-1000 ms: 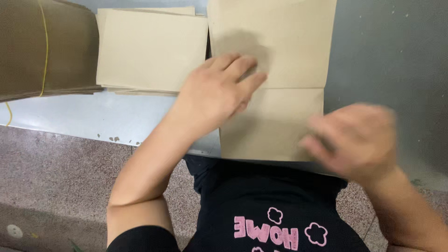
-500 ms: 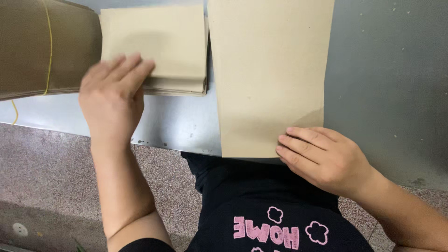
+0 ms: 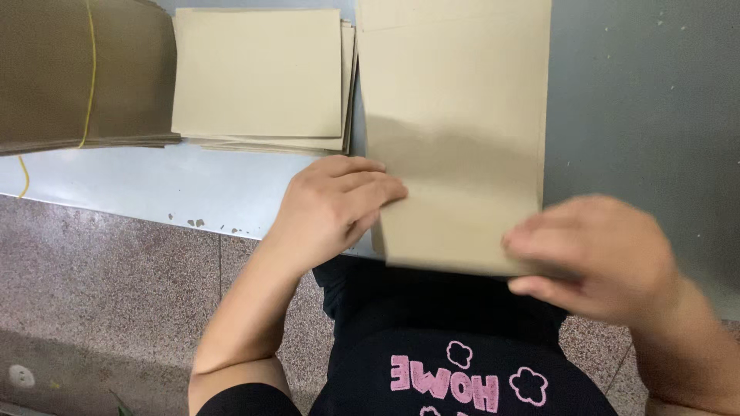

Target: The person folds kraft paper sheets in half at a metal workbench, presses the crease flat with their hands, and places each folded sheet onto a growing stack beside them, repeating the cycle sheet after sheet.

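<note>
Right hand (image 3: pixel 597 258) nearest, blurred, at near right corner of tall tan paper sheet (image 3: pixel 455 115); grip can't be told. Left hand (image 3: pixel 335 204) flat, fingers loosely together, tips on sheet's near left edge, holding nothing. Sheet lies btwn both hands on grey table (image 3: pixel 640 100), near end overhanging edge. Beyond, left: stack of tan sheets (image 3: pixel 258 77); far left, darker brown bundle (image 3: pixel 46 69) w/ yellow band.

Tan paper sheet (image 3: pixel 455 131), grey table (image 3: pixel 640 100), yellow band (image 3: pixel 89 77) round brown stack (image 3: pixel 46 69).
</note>
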The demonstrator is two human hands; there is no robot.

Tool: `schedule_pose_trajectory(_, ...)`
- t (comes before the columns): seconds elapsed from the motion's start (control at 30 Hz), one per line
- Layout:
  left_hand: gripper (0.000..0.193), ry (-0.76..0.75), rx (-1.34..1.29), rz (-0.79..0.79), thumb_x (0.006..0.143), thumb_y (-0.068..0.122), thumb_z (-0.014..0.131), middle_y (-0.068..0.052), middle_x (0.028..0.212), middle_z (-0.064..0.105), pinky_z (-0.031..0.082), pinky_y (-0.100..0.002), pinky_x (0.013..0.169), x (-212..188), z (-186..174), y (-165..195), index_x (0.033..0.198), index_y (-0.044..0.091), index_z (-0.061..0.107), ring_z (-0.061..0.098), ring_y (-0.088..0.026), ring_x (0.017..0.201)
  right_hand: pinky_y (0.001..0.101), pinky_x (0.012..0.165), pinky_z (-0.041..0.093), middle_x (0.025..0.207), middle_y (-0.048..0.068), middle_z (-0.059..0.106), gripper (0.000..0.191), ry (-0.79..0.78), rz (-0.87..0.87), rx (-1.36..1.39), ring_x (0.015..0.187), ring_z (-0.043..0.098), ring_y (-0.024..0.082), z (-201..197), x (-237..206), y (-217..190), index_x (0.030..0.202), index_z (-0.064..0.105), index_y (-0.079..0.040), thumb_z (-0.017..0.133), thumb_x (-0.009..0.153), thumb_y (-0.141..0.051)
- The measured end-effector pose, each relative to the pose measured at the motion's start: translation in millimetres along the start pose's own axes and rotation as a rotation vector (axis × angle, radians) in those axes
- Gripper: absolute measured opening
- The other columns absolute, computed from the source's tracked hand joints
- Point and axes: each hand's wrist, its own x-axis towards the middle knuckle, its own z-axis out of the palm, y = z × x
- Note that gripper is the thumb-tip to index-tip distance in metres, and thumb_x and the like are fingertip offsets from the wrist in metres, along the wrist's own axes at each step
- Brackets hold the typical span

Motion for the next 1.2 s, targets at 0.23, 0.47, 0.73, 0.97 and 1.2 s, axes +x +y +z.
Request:
schedule_pose_trajectory(0.23, 0.040, 0.228, -0.197, -0.459, 0.093, 0.017, 0.080, -0.008, 0.088, 0.074, 0.059, -0.031, 0.068, 22.3, 19.3, 3.8, 0.129, 0.012, 0.064, 0.077, -0.020, 0.082, 0.0323, 0.085, 0.056, 0.105, 0.010, 0.072, 0.048, 0.281, 0.423, 0.009, 0.096, 0.071, 0.021, 27.1, 11.0, 40.1, 0.135, 0.059, -0.008, 0.084, 0.095, -0.016)
schedule_pose_trajectory(0.47, 0.056, 0.239, -0.206, -0.584, 0.092, 0.014, 0.075, -0.007, 0.082, 0.065, 0.055, -0.032, 0.062, 32.2, 20.8, 6.8, 0.143, 0.011, 0.051, 0.067, -0.021, 0.066, 0.0238, 0.078, 0.056, 0.085, 0.003, 0.067, 0.067, 0.433, 0.424, 0.111, 0.078, 0.067, 0.010, 55.5, 27.2, 56.9, 0.163, 0.035, 0.001, 0.078, 0.113, -0.010)
schedule_pose_trajectory(0.73, 0.030, 0.278, 0.005, -0.414, 0.098, 0.009, 0.073, -0.009, 0.093, 0.066, 0.055, -0.037, 0.067, 29.3, 29.2, 5.1, 0.127, 0.007, 0.070, 0.066, -0.025, 0.076, 0.0262, 0.073, 0.055, 0.086, 0.003, 0.063, 0.056, 0.393, 0.414, -0.092, 0.077, 0.063, 0.012, 49.6, 41.9, 46.8, 0.157, 0.047, -0.001, 0.079, 0.113, -0.014)
schedule_pose_trajectory(0.97, 0.056, 0.180, 0.266, -0.401, 0.087, 0.046, 0.079, -0.009, 0.087, 0.064, 0.051, -0.038, 0.055, 30.9, 21.5, 15.9, 0.129, 0.009, 0.069, 0.065, -0.027, 0.067, 0.0420, 0.095, 0.045, 0.107, 0.003, 0.069, 0.020, 0.287, 0.050, -0.519, 0.107, 0.060, 0.025, 35.1, 65.5, 16.4, 0.113, 0.076, -0.012, 0.083, 0.096, -0.018)
schedule_pose_trajectory(1.2, 0.062, 0.113, 0.532, -0.384, 0.088, 0.057, 0.073, -0.002, 0.071, 0.063, 0.045, -0.035, 0.047, 25.4, 16.4, 19.6, 0.132, 0.012, 0.068, 0.062, -0.020, 0.058, 0.0419, 0.094, 0.043, 0.110, -0.001, 0.068, 0.033, 0.115, -0.093, -0.431, 0.108, 0.058, 0.021, 40.2, 59.9, 5.1, 0.113, 0.081, -0.014, 0.083, 0.093, -0.040)
